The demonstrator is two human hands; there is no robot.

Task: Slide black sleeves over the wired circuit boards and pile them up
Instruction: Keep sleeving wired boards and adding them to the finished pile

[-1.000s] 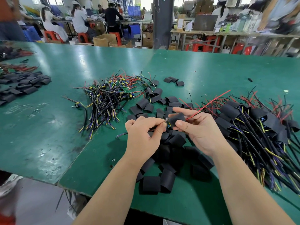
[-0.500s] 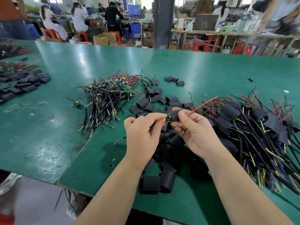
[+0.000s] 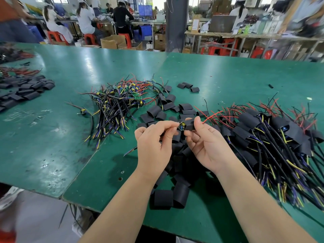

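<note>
My left hand (image 3: 154, 142) pinches a small wired circuit board (image 3: 181, 128) at its left end, above the green table (image 3: 219, 76). My right hand (image 3: 204, 141) pinches a black sleeve (image 3: 189, 126) that covers the board's right part; red wires stick out of the sleeve to the right. Loose black sleeves (image 3: 175, 172) lie under and in front of both hands. A heap of bare wired boards (image 3: 119, 102) sits to the left. A pile of sleeved boards (image 3: 273, 137) lies to the right.
More black sleeves (image 3: 22, 92) and red wires lie at the far left of the table. Three sleeves (image 3: 188, 86) sit apart behind the heaps. The table's front edge runs close below my forearms. People work at benches beyond the table.
The board has gone further into the sleeve, and the red wires now poke out of its right end. Both hands have lifted a little and stayed close together.
</note>
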